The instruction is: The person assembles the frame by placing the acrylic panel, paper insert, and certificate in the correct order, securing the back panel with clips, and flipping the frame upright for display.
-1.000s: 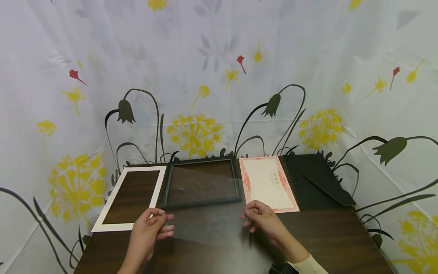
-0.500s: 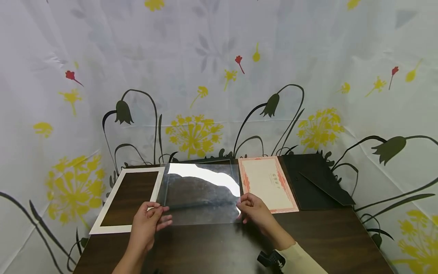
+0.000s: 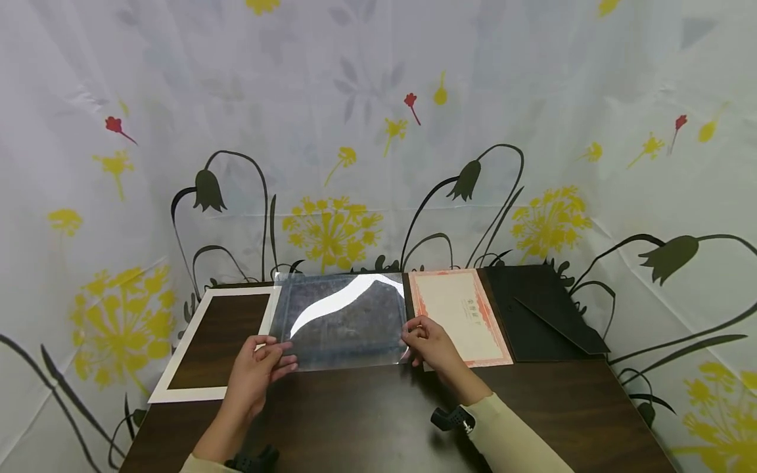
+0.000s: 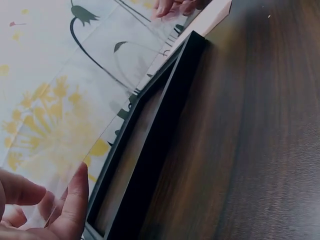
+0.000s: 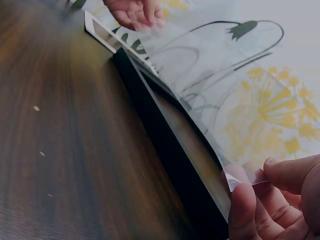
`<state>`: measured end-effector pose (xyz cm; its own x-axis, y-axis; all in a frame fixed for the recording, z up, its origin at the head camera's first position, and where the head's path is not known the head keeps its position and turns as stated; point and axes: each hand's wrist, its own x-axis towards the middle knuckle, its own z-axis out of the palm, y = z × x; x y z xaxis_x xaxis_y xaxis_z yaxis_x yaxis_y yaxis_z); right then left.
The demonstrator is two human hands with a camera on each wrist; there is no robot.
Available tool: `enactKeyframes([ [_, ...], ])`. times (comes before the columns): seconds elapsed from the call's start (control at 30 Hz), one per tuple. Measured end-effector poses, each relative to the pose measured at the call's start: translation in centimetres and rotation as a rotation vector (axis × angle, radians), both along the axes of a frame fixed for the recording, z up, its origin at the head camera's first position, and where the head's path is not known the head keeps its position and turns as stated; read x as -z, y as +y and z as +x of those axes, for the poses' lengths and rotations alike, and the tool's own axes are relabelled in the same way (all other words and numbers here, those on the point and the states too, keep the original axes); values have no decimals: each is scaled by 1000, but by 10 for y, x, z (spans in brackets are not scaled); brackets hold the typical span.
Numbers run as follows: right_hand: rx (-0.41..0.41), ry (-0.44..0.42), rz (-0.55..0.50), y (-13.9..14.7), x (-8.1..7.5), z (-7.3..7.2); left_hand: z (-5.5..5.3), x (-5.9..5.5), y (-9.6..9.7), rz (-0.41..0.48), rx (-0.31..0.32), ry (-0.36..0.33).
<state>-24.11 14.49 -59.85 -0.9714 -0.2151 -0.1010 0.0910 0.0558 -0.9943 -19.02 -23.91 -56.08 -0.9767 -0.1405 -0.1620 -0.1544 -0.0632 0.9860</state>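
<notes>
Both hands hold a clear plastic sheet point(image 3: 349, 341) with a bright glare band across it. My left hand point(image 3: 254, 371) pinches its near left corner between thumb and fingers. At the near right corner, my right hand point(image 3: 434, 348) pinches it too, as the right wrist view confirms. Behind the sheet in the head view lies a black picture frame, dimly seen through it. Both wrist views show the frame point(image 4: 162, 125) on the table, its opening bare wood, with the sheet point(image 5: 210, 65) tilted up above it and apart from its near edge.
On the dark wooden table point(image 3: 355, 420), a white mat border point(image 3: 177, 393) lies at left. A certificate with a red border point(image 3: 452, 302) lies right of the frame, then a black backing board point(image 3: 508, 315) with a stand flap. A flowered curtain point(image 3: 355, 98) hangs behind.
Both hands have moved slightly forward, carrying the sheet away from me until it covers the frame in the head view. A strong glare has appeared on it. The other pieces stay put.
</notes>
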Motion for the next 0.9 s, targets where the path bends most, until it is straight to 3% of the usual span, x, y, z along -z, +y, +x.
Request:
enactKeyframes([
  [0.23,21,16,34,3,3,-15,-22,10,1,17,31,28],
  [0.5,-28,86,133,-6,9,-35,-37,25,-7,63,-5,13],
  [0.63,22,156,226,-10,9,-44,-42,29,-7,87,5,8],
  [0.77,80,260,385,-13,10,-47,-46,32,-7,95,4,14],
  [0.9,89,340,483,-13,14,-48,-48,34,-9,80,-4,13],
])
